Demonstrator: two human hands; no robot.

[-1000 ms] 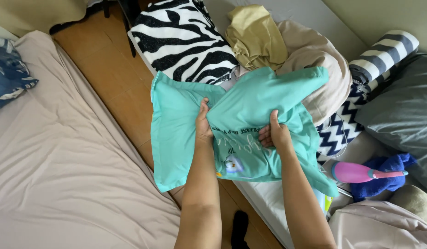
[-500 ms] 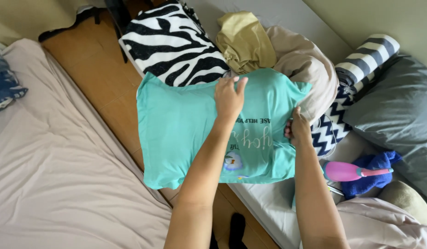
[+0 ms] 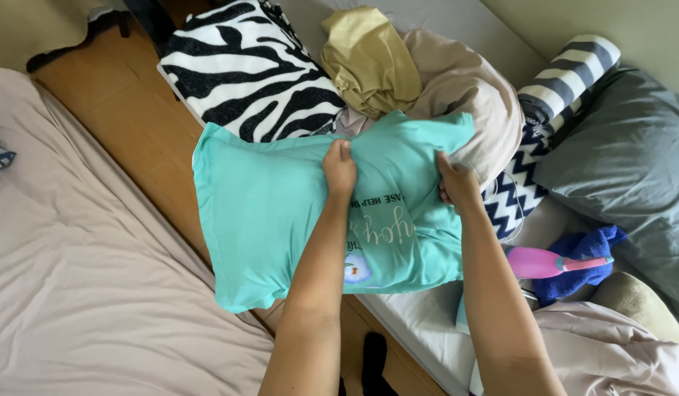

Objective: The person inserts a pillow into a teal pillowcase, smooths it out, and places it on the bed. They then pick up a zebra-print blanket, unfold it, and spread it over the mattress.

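Note:
A turquoise T-shirt (image 3: 273, 213) with pale print and a small picture on it hangs folded in the air over the gap between two beds. My left hand (image 3: 340, 168) pinches its top edge near the middle. My right hand (image 3: 456, 183) grips the cloth at the shirt's right side, fingers partly buried in the fabric. Both forearms reach up from the bottom of the view and cover part of the print.
A zebra-striped blanket (image 3: 237, 73), an olive garment (image 3: 368, 59) and a beige bundle (image 3: 471, 95) lie piled behind the shirt. To the right are a chevron cloth (image 3: 519, 202), a striped pillow (image 3: 570, 73), a grey pillow (image 3: 625, 169), and a pink object (image 3: 544, 262) on blue cloth. A beige-sheeted bed (image 3: 75, 279) fills the left; wooden floor (image 3: 112, 110) between.
The shirt has been folded narrower and lifted higher. My left hand moved up from the shirt's middle to its top edge. My right hand shifted out to the right side.

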